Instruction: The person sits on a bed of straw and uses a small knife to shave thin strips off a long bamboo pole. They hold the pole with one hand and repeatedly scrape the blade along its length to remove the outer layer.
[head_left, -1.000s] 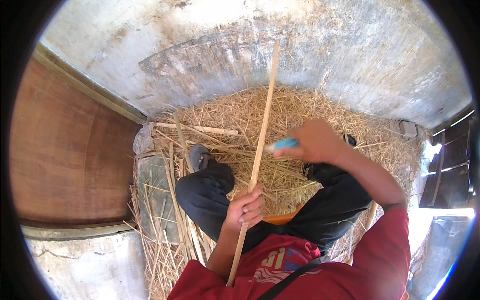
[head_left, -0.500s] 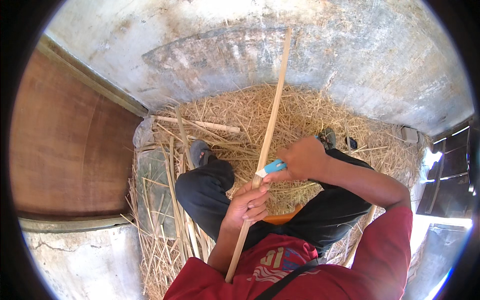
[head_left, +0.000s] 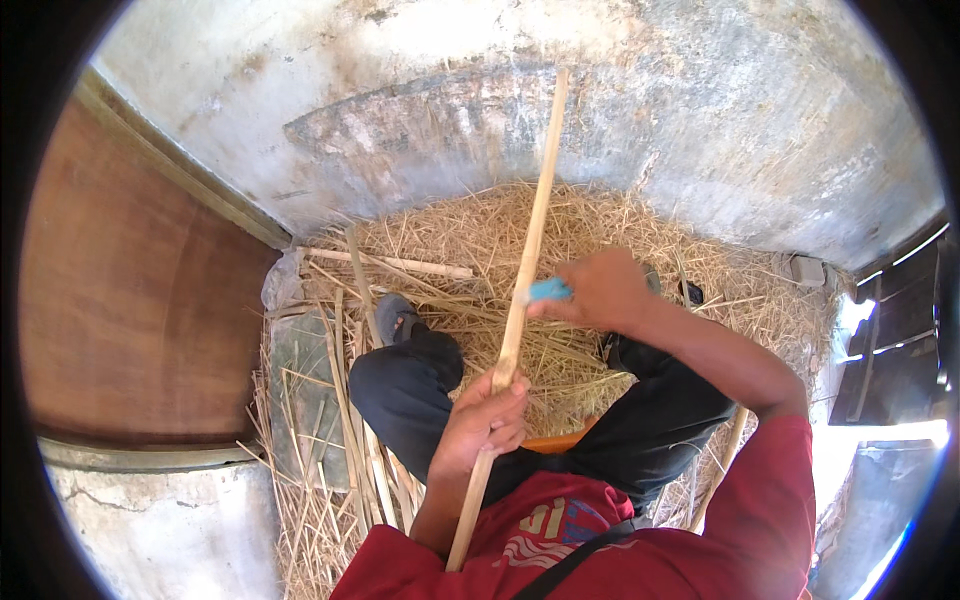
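From afar, I see my left hand (head_left: pixel 483 420) with its fingers wrapped around a wooden strip (head_left: pixel 533 245) above straw (head_left: pixel 610 215); my right hand (head_left: pixel 607 290) grips a blue knife (head_left: pixel 549 290) at its edge. Shaving looks unfinished.

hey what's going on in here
A person sits amid straw, with a long pale strip slanting up in front of them. The left grip is closed around the strip's lower half. The right grip holds a blue tool at the strip, above the left; exact contact is unclear. More strips lie on the left.
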